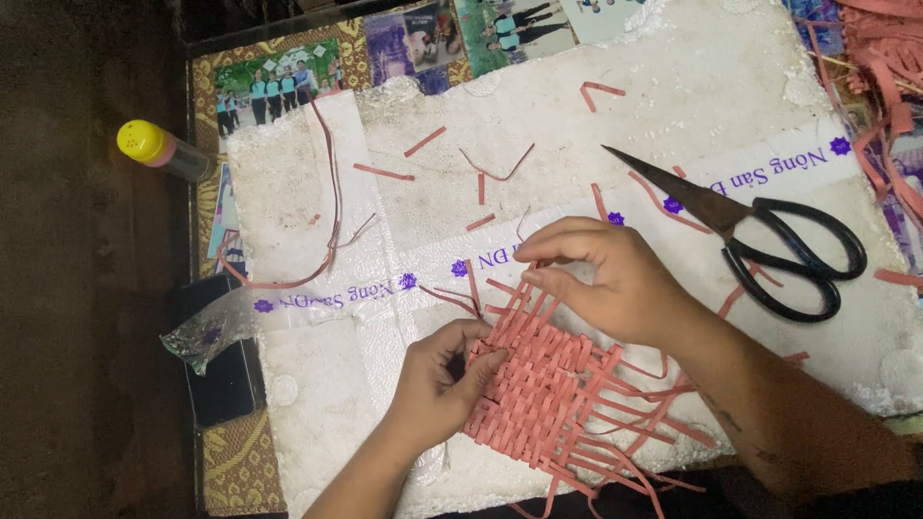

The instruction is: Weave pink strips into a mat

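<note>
The person's left hand (437, 384) presses its fingers together flat on the near-left edge of the pink woven mat (538, 380), which lies on the white foam board (317, 192), while the right hand (606, 279) pinches its fingertips shut on a loose strip (524, 288) at the mat's far edge. To weave well, the left fingers should probably keep the finished rows pinned so they cannot slide, and the pinched strip is best drawn snug against the row beside those fingertips; the black scissors (769, 245) lie apart, beyond the right wrist
</note>
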